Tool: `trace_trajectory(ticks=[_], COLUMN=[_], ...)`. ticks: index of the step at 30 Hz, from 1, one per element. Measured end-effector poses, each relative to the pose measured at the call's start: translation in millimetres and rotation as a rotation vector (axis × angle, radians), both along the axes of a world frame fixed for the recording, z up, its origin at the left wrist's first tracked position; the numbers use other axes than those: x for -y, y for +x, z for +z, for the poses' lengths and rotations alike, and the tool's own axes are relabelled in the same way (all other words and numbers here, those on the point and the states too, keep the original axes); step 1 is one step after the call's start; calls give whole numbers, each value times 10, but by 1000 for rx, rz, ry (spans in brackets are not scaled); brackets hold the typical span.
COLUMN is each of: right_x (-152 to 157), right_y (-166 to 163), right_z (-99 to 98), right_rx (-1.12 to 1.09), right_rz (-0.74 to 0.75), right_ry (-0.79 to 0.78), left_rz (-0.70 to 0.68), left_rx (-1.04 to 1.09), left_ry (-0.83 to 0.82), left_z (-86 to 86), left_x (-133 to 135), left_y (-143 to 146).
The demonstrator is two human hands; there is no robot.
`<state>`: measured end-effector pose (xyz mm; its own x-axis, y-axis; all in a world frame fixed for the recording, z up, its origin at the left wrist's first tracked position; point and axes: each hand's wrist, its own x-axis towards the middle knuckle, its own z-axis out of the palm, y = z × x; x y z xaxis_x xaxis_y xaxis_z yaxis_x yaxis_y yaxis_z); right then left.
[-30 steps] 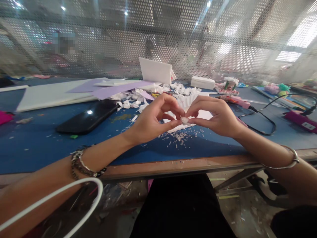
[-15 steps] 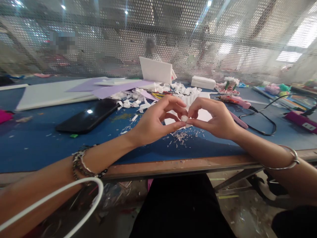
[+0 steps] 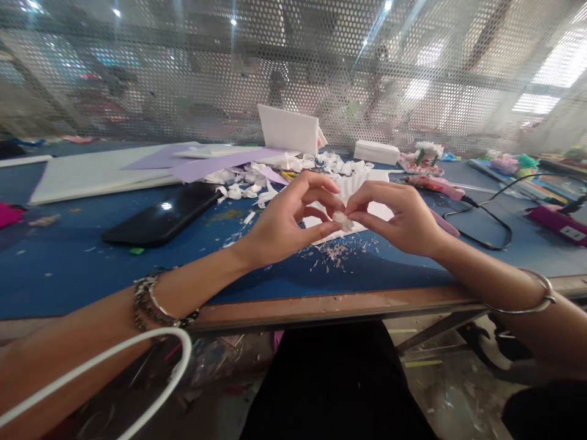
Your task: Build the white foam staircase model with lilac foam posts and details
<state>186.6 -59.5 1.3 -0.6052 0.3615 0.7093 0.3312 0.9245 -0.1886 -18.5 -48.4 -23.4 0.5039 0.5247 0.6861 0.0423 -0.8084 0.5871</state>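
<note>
Between my fingertips is a small white petal-like piece (image 3: pixel 342 220), perhaps a little paper or foam flower; its exact material is too small to tell. My left hand (image 3: pixel 293 217) pinches it from the left with thumb and fingers. From the right, my right hand (image 3: pixel 397 214) grips its edge between thumb and forefinger. Both hands hover just above the front of the blue table (image 3: pixel 183 269). Under them lie a white sheet (image 3: pixel 376 211) and a scatter of fine pale shavings (image 3: pixel 337 253). Curled white scraps (image 3: pixel 250 183) are heaped behind my left hand.
A black phone (image 3: pixel 162 214) lies at left, before stacked white and lilac sheets (image 3: pixel 92 171). A white card (image 3: pixel 291 128) stands at the back beside a white block (image 3: pixel 376 151). At right are a pink corded tool (image 3: pixel 443 188) and a purple power strip (image 3: pixel 559 223).
My right fingers have shifted slightly up on the small white piece, and more of its ruffled shape now shows below the fingertips. The arms have barely moved.
</note>
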Motion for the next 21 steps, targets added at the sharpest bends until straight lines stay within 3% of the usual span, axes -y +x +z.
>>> trace_trajectory(ticks=[9, 15, 21], right_x=[-47, -33, -24], right_y=[26, 1, -65], right_z=[-28, -50, -58], right_rx=[-65, -25, 26], right_rz=[-103, -64, -84], right_ry=[-59, -63, -37], left_rz=[22, 0, 45], left_rx=[-8, 63, -28], left_ry=[62, 78, 182], left_z=[17, 11, 14], left_x=[-39, -28, 16], left_y=[-11, -9, -14])
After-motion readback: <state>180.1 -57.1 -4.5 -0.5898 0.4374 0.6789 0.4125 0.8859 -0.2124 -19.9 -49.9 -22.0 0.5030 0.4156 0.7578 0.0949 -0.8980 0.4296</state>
